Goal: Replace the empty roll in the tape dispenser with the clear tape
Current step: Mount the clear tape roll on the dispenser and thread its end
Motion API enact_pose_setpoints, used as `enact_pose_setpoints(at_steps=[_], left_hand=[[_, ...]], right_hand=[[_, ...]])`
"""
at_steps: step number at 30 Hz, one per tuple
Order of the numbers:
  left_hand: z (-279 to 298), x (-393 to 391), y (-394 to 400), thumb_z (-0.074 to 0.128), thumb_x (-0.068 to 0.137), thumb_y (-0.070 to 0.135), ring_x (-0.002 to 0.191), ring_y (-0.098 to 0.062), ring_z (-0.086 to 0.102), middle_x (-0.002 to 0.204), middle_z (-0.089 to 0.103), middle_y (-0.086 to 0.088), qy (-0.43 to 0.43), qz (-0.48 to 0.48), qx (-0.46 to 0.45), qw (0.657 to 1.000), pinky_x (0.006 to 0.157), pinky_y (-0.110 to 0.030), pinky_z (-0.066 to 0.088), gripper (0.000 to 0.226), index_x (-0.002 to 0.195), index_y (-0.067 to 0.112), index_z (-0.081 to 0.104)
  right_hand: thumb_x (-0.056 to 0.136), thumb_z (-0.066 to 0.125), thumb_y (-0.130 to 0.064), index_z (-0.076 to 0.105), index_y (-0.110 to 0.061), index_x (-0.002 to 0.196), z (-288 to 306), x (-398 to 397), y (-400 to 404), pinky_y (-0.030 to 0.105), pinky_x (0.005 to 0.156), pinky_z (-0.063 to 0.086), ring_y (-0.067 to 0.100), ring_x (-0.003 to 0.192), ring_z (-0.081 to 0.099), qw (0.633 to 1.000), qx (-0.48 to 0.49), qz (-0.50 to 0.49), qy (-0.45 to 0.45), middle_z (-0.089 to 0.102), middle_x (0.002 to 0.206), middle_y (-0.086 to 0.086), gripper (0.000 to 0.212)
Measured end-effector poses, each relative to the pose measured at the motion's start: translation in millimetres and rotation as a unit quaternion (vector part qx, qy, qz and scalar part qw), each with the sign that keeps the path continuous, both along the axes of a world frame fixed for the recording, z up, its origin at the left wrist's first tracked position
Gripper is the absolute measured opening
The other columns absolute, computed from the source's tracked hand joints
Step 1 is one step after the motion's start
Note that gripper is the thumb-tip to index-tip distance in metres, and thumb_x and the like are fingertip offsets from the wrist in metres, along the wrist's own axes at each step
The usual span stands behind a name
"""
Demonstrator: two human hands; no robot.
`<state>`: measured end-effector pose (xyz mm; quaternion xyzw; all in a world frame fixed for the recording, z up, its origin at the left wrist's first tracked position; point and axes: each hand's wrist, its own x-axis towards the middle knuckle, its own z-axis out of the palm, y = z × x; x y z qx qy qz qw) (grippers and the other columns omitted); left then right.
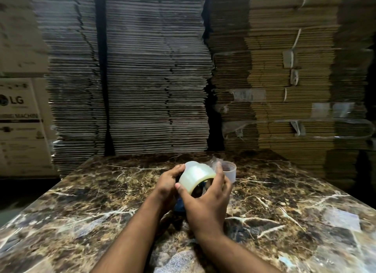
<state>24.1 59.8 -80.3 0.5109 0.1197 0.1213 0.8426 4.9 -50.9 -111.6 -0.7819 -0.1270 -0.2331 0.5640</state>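
A pale, clear tape roll [195, 175] is held between both hands above the marble table [81, 207]. My left hand [167, 184] grips its left side. My right hand [205, 203] wraps its right side, thumb on the front rim. Under the roll, between my hands, a blue tape dispenser [181, 204] shows only in part; most of it is hidden by my hands. An empty roll core [230, 172], pale and translucent, lies on the table just behind and to the right of my right hand. A bit of loose clear tape sticks up near my right fingertips.
Tall stacks of flattened cardboard [154, 79] stand right behind the table's far edge. A printed carton [20, 118] stands at the left. A patch of tape or paper [343, 219] lies flat on the table at the right.
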Motion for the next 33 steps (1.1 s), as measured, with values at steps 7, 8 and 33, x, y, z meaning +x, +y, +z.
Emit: enact_pose_setpoints(at_steps=[7,8,33], left_hand=[[-1.7,-1.7,1.5,0.045,0.095,0.022,0.108,-0.041,0.054,0.121,0.058,-0.03,-0.028,-0.01,0.014,0.999,0.107,-0.058,0.036,0.036,0.117,0.0,0.065],[-2.9,-0.2,3.4,0.05,0.092,0.023,0.108,-0.042,0.054,0.119,0.059,-0.03,-0.037,-0.001,0.003,0.999,0.108,-0.059,0.035,0.038,0.117,-0.002,0.065],[-0.6,-12.6,4.0,0.059,0.067,0.019,0.068,-0.03,0.071,0.083,0.074,-0.021,-0.065,0.028,-0.012,0.997,0.066,-0.035,0.057,0.047,0.104,-0.01,0.065]], right_hand=[[0.055,0.084,-0.062,0.012,-0.034,0.154,4.7,7.4,5.8,0.047,0.1,0.05,0.022,0.132,0.041,1.0,0.015,0.002,0.021,0.031,0.15,0.005,0.126],[0.054,0.085,-0.062,0.013,-0.033,0.154,4.9,8.7,6.8,0.047,0.099,0.05,0.022,0.132,0.042,1.0,0.019,0.004,0.025,0.032,0.15,0.005,0.126],[0.086,0.058,-0.058,0.068,-0.002,0.08,65.1,57.7,-26.1,0.04,0.072,0.056,0.028,0.068,0.066,0.89,0.239,0.192,0.338,0.074,0.081,0.019,0.057]])
